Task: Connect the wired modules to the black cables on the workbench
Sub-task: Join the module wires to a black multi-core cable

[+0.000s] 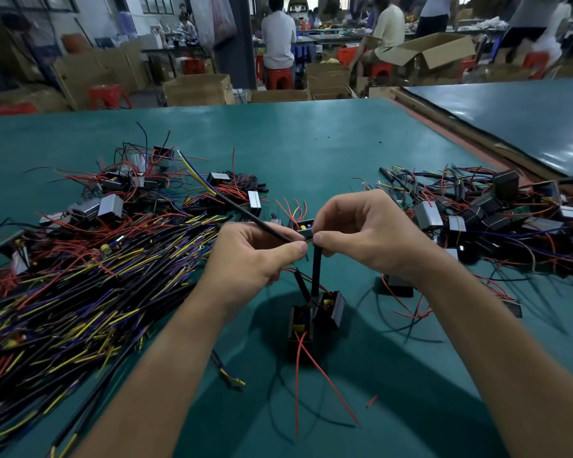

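My left hand [252,259] pinches a black cable [245,211] that slants up and left, ending in yellow and blue leads. My right hand [364,233] pinches a thin red wire and a black sleeve [316,269] at the point where both hands meet above the green workbench [311,143]. Two black wired modules [315,314] hang below my hands on their wires, with red leads trailing down. A small open module [303,225] lies just behind my fingertips.
A large heap of black cables with yellow and blue ends [80,292] covers the left of the bench. A pile of modules with red wires [493,213] lies at right, another [139,186] at back left. People sit among cardboard boxes [199,89] beyond.
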A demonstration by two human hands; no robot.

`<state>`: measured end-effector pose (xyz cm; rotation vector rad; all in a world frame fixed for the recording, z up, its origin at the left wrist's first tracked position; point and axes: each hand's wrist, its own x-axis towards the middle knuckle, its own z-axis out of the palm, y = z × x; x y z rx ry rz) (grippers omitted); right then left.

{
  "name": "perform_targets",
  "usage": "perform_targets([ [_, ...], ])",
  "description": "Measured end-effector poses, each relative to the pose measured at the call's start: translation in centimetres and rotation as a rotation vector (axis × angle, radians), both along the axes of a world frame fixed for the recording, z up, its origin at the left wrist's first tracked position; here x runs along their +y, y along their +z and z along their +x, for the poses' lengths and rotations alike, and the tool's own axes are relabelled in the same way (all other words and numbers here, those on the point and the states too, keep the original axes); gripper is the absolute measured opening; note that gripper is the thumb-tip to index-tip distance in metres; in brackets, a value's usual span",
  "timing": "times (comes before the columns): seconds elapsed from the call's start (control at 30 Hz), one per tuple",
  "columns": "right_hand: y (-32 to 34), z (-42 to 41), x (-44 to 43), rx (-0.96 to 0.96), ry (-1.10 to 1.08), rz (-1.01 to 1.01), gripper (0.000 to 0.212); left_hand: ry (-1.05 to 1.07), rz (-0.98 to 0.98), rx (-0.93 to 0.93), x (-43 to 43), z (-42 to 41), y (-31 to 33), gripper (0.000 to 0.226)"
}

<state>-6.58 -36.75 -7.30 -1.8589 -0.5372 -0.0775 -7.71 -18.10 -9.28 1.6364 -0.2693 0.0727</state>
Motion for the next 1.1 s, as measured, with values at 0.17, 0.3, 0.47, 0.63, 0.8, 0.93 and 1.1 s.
perform_targets([
  [0.17,-0.12,0.04,0.08,-0.029,-0.012,-0.043,0.013,-0.028,0.058,-0.03,-0.01,0.06,-0.13,0.022],
  [0.3,-0.22,0.08,0.22,-0.051,-0.032,-0.091,0.018,-0.03,0.09,-0.042,-0.03,0.11,-0.25,0.022],
  [0.47,0.02,0.03,-0.02,-0.055,-0.005,-0.154,0.008,-0.013,0.084,-0.056,0.09,0.19,-0.31,0.022],
  [0.63,0.2,-0.15,-0.2,-0.022,0.039,-0.197,0.006,-0.02,0.087,-0.078,0.22,0.17,-0.23,0.021],
  [0.8,0.11,-0.11,0.15,0.0,0.06,-0.259,0.01,-0.016,0.096,-0.088,0.07,0.01,-0.14,0.022],
  [0.93,-0.01,-0.1,0.4,0.122,0.115,-0.25,0.017,-0.016,0.099,-0.097,-0.01,-0.01,0.02,0.02],
  [1.1,-0.21,-0.1,-0.11,0.309,0.202,-0.119,0.018,-0.056,0.061,-0.079,0.0,-0.22,0.28,0.015],
])
